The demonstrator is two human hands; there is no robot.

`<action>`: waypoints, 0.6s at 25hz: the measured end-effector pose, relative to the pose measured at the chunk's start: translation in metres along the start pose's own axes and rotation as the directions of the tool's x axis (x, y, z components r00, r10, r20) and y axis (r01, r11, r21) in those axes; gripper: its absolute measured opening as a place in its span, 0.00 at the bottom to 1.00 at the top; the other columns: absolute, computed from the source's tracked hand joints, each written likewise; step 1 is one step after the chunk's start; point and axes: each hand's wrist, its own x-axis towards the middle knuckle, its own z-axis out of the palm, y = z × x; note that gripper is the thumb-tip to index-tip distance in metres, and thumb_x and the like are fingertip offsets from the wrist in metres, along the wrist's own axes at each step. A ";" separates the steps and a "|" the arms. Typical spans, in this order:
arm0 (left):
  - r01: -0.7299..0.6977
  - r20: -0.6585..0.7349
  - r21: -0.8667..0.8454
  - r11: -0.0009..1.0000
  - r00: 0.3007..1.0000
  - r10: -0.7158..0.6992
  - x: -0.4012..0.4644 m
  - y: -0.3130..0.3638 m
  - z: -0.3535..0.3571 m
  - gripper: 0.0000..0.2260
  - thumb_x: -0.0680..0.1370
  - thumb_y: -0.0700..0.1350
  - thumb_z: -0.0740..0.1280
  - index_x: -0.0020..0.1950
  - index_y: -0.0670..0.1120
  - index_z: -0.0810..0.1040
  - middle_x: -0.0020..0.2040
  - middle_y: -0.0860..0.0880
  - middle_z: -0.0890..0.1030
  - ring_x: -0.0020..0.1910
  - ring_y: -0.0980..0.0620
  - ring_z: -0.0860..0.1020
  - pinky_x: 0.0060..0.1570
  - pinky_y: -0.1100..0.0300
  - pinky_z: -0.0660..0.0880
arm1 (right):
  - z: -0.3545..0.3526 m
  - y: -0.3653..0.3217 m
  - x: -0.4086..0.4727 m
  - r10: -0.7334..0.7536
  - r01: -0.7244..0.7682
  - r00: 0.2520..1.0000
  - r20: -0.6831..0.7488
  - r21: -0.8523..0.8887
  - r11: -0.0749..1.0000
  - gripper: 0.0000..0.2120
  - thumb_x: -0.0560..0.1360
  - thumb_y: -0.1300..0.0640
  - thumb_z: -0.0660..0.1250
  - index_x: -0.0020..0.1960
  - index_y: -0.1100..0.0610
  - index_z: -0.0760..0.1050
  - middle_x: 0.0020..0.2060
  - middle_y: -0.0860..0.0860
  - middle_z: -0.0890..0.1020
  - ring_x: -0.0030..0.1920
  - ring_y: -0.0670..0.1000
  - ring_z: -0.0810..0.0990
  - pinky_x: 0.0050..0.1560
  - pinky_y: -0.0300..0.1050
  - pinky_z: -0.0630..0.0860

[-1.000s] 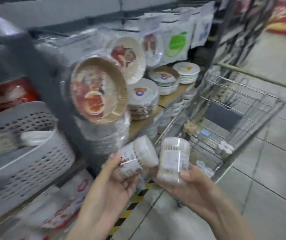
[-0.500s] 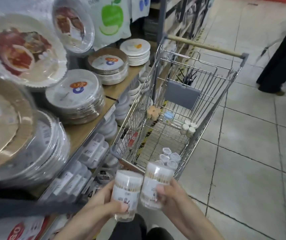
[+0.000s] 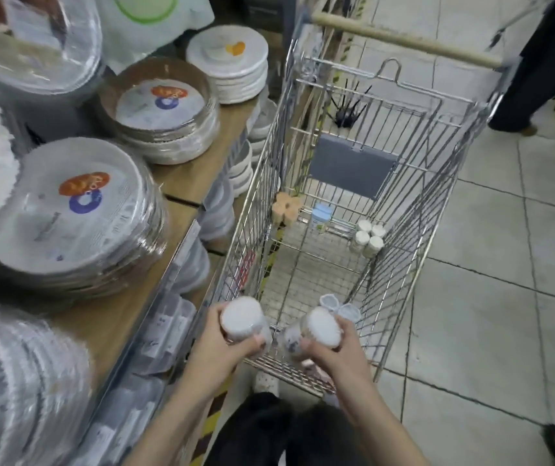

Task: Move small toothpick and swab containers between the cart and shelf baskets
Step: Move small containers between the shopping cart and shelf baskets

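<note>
My left hand (image 3: 217, 344) grips a clear round toothpick container (image 3: 240, 319) with a white lid, held over the near left corner of the wire cart (image 3: 400, 210). My right hand (image 3: 333, 348) grips a second toothpick container (image 3: 319, 327), tilted, just inside the cart's near rim. On the cart floor lie a pack of small white-lidded containers (image 3: 368, 238) at the right, a blue-capped container (image 3: 322, 215), a tan flower-shaped pack (image 3: 285, 208), and clear-lidded containers (image 3: 338, 306) right behind my right hand.
A wooden shelf (image 3: 198, 169) on the left carries wrapped stacks of paper plates (image 3: 71, 210), with stacked bowls and boxes on the shelf below. Another person's dark-clothed legs (image 3: 538, 79) stand at the cart's far right. Tiled floor lies to the right.
Both hands have carried their containers forward and down, from in front of the cart to its near rim. The view has tipped down and the shelf baskets have left the frame.
</note>
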 end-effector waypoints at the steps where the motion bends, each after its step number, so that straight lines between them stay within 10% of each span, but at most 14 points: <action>1: -0.021 -0.007 0.056 0.998 1.000 0.021 0.017 -0.007 0.002 0.30 0.67 0.42 0.77 0.62 0.56 0.65 0.57 0.59 0.72 0.56 0.54 0.75 0.55 0.57 0.74 | 0.003 0.005 0.017 0.007 -0.008 1.000 -0.016 -0.031 1.000 0.34 0.62 0.57 0.78 0.62 0.49 0.65 0.54 0.52 0.79 0.53 0.53 0.80 0.59 0.55 0.76; 6: -0.078 0.126 0.302 0.950 0.991 0.042 0.106 -0.052 0.016 0.31 0.68 0.40 0.76 0.63 0.58 0.65 0.55 0.58 0.71 0.59 0.51 0.73 0.53 0.59 0.73 | 0.028 0.044 0.103 0.044 -0.036 0.998 0.046 -0.160 0.986 0.29 0.68 0.65 0.73 0.61 0.46 0.64 0.52 0.48 0.76 0.47 0.43 0.76 0.42 0.35 0.75; 10: -0.136 0.245 0.631 0.763 0.969 -0.030 0.158 -0.095 0.031 0.33 0.69 0.44 0.74 0.70 0.56 0.62 0.64 0.52 0.70 0.63 0.49 0.68 0.60 0.53 0.68 | 0.046 0.092 0.158 0.114 -0.093 0.991 0.067 -0.255 0.963 0.32 0.61 0.57 0.78 0.60 0.51 0.65 0.54 0.52 0.77 0.53 0.54 0.78 0.52 0.53 0.78; 15: -0.067 0.274 0.682 0.729 0.947 -0.169 0.195 -0.139 0.049 0.30 0.70 0.37 0.73 0.66 0.54 0.63 0.63 0.46 0.69 0.57 0.49 0.71 0.53 0.53 0.71 | 0.061 0.135 0.191 0.244 -0.215 0.965 0.097 -0.244 0.946 0.35 0.58 0.58 0.79 0.59 0.51 0.64 0.51 0.54 0.78 0.47 0.51 0.78 0.41 0.42 0.74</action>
